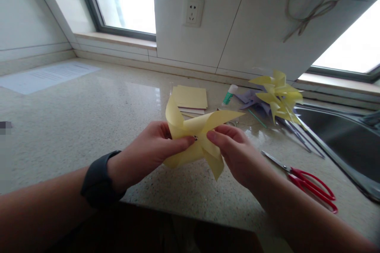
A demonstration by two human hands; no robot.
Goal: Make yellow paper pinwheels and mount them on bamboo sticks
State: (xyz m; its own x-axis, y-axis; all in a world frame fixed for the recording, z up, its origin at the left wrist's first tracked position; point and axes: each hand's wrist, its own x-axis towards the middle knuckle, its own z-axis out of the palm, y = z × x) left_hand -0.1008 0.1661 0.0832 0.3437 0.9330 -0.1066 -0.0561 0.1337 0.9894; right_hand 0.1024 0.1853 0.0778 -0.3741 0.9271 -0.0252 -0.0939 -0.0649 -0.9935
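A yellow paper pinwheel [192, 126] is held up over the counter's front part, its curled blades pointing outward. A small metal fastener [195, 138] shows at its centre. My left hand [162, 142] grips the pinwheel from the left, thumb pressed beside the fastener and the other fingers behind the paper. From the right, my right hand [230, 144] pinches the paper near the centre, its thumb in front. What lies behind the pinwheel is hidden. A dark band [102, 180] is around my left wrist.
Behind the pinwheel lies a stack of yellow paper squares [190, 97], near a glue stick [229, 95]. Finished yellow pinwheels [279, 95] and purple ones [255, 99] lie by the sink [335, 138]. Red-handled scissors [308, 185] rest at right. Printed sheets [50, 75] lie far left.
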